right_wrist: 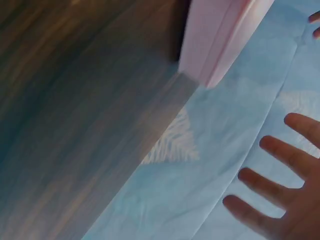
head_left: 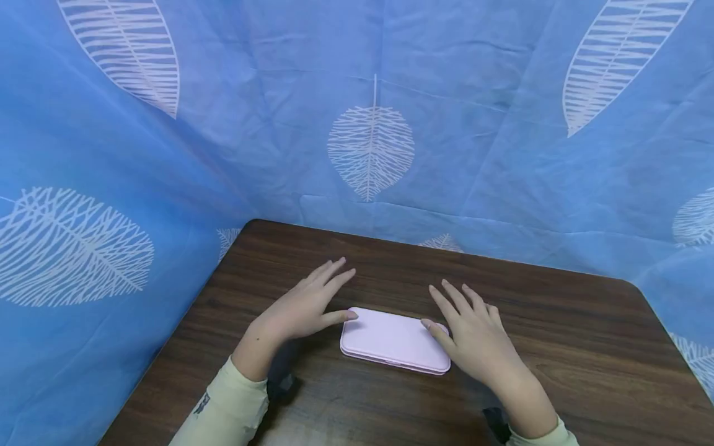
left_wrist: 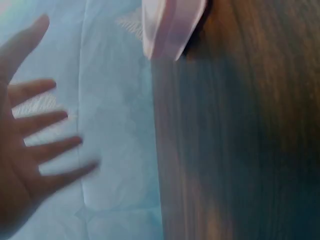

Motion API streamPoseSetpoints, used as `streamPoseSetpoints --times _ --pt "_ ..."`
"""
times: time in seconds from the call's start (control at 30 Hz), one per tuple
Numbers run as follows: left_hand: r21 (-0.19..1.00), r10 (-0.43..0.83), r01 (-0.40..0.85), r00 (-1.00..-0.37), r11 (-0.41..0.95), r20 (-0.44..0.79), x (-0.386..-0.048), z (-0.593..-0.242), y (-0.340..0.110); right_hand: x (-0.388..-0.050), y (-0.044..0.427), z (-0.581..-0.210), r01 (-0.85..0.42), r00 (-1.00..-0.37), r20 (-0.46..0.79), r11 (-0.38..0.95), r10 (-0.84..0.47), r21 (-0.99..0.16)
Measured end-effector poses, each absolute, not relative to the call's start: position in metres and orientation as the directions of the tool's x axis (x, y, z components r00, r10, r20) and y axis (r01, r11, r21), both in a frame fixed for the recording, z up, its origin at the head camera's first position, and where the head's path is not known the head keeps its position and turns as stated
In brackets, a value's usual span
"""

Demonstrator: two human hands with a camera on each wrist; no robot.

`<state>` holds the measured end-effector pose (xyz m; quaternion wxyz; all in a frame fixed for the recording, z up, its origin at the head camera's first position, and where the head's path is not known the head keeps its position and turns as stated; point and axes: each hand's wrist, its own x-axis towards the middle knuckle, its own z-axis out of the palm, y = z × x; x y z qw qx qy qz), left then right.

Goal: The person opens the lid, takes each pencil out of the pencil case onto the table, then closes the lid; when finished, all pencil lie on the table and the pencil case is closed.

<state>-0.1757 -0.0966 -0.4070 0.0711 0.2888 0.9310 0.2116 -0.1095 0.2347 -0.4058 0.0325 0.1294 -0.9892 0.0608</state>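
A flat pale-pink case (head_left: 395,342) with rounded corners lies closed on the dark wooden table (head_left: 357,409). A seam runs along its front side. At its left end hovers my left hand (head_left: 304,306), fingers spread and the thumb over the case's corner. My right hand (head_left: 474,334) is held likewise at the right end, its thumb overlapping the case in the head view. Both wrist views show the fingers of the left hand (left_wrist: 25,145) and right hand (right_wrist: 285,180) extended and apart from the pink case (left_wrist: 170,25), with nothing held.
Blue cloth (head_left: 474,155) printed with white leaves hangs behind the table and along its left side. The table's rounded far corners and back edge show in the head view. Pale sleeves (head_left: 225,399) cover the forearms.
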Motion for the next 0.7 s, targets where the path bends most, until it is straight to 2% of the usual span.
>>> streamPoseSetpoints --times 0.17,0.3,0.43,0.7 --pt "0.416 0.689 0.61 -0.722 0.675 -0.06 -0.174 -0.41 -0.081 -0.104 0.218 -0.411 -0.352 -0.935 0.095 0.924 -0.341 -0.151" --pt "0.44 0.724 0.619 -0.68 0.651 -0.116 -0.17 -0.419 -0.07 -0.099 0.206 -0.419 -0.436 -0.9 0.061 0.88 -0.432 -0.191" --pt "0.445 0.716 0.598 -0.678 0.667 -0.163 -0.167 -0.431 -0.06 -0.097 0.197 -0.428 -0.496 -0.865 0.028 0.848 -0.5 -0.188" --pt "0.334 0.697 0.623 -0.693 0.707 -0.183 -0.166 -0.437 -0.052 -0.094 0.183 -0.432 -0.54 -0.841 0.041 0.835 -0.539 -0.105"
